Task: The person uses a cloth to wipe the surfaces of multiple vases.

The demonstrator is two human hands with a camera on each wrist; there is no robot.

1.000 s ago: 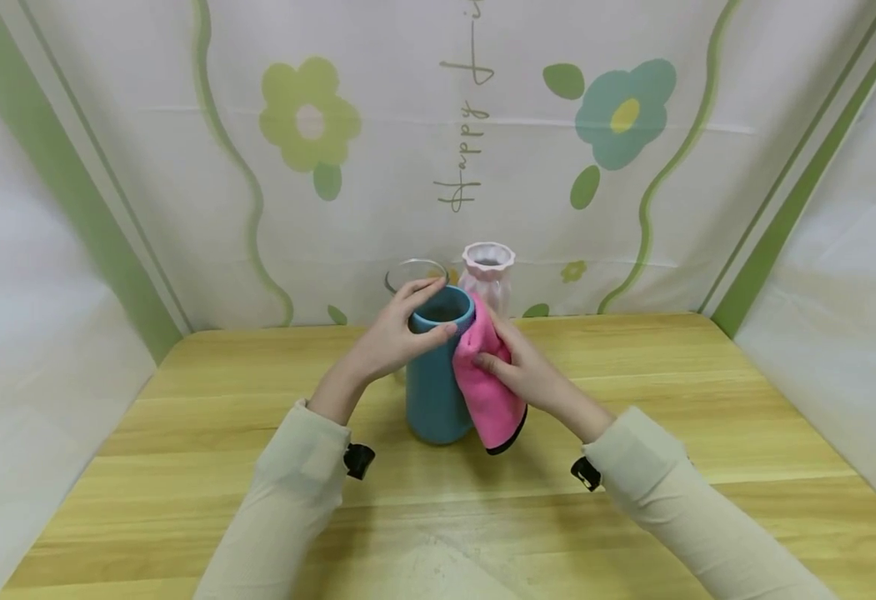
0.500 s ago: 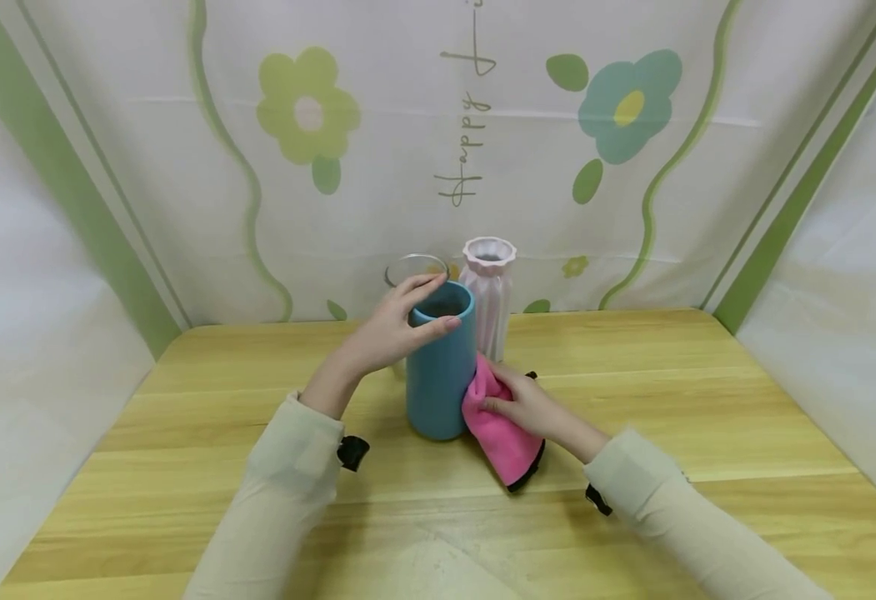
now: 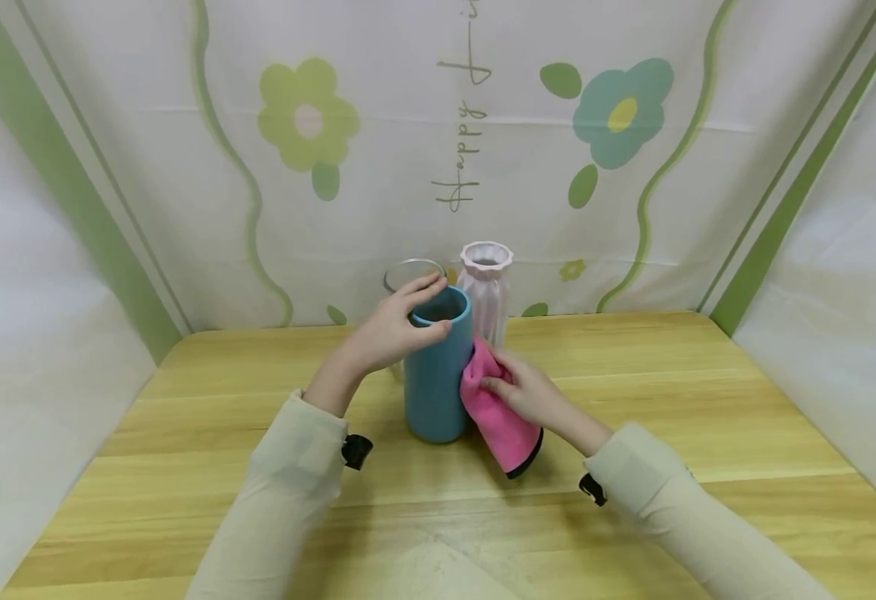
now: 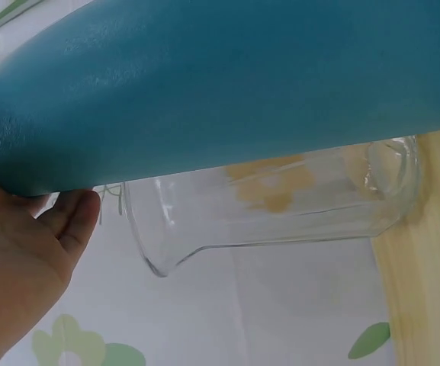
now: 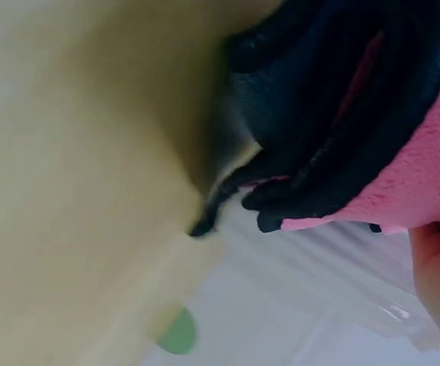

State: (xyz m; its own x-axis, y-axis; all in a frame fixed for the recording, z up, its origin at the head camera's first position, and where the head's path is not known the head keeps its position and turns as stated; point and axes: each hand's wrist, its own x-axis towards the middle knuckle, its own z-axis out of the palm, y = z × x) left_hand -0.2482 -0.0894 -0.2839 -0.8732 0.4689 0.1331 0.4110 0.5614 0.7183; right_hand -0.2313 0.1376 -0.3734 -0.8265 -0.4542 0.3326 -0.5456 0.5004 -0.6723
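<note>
A tall blue vase (image 3: 438,387) stands upright on the wooden table. My left hand (image 3: 388,337) grips it at the top, with the thumb on the near side of the rim and the fingers around the far side. In the left wrist view, the vase (image 4: 227,91) fills the upper part, with the left hand (image 4: 29,267) at its rim end. My right hand (image 3: 531,392) holds a folded pink cloth (image 3: 498,417) with black edging against the vase's right side. The right wrist view shows the cloth's layered dark edges (image 5: 342,160) close up.
Behind the blue vase stands a pale pink fluted vase (image 3: 486,292) with a scalloped rim. A clear glass pitcher (image 4: 281,198) with a spout is behind it to the left. A floral curtain (image 3: 407,150) hangs at the table's (image 3: 670,400) back edge.
The right hand slid the pink cloth down the vase's right side, then slightly back up. The left hand stays at the rim, and the vase has kept its place.
</note>
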